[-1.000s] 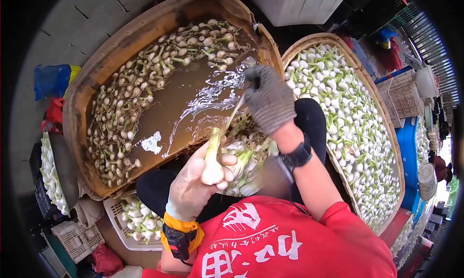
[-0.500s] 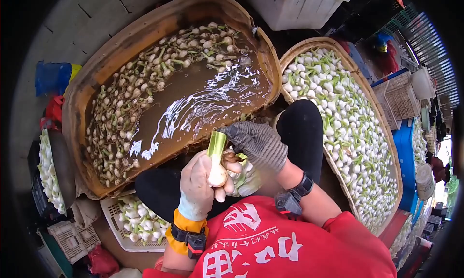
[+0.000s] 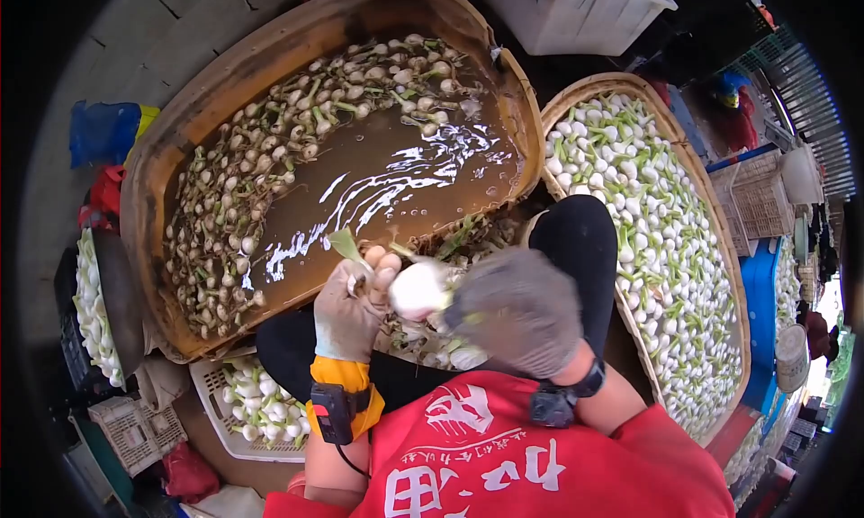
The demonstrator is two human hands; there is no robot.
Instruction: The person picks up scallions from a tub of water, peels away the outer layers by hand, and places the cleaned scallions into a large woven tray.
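Since the earlier frame, round white bulb with a short green neck has tipped from upright to roughly sideways and shifted out of the left hand's palm towards the right hand. Left hand, pale glove with bare fingertips, is curled closed, gripping a pale green leaf strip that pokes up past the thumb. Right hand, grey knitted glove, is motion-blurred; bulb's neck points into it, probably pinched, but can't tell its grip.

Bulb sits between the hands: just right of the left fingertips, just left of the right fingers. Loose pale peelings lie under both hands. Brown tub of murky water is beyond the left hand; tan-rimmed tub of cleaned bulbs is off to the right hand's right.

Handling, judged: light, firm body, likely wet and slippery; outer skin bruises or tears easily, neck softer and bendy. Best hold: fingertips round the bulb's widest part, light pressure, not the neck alone.
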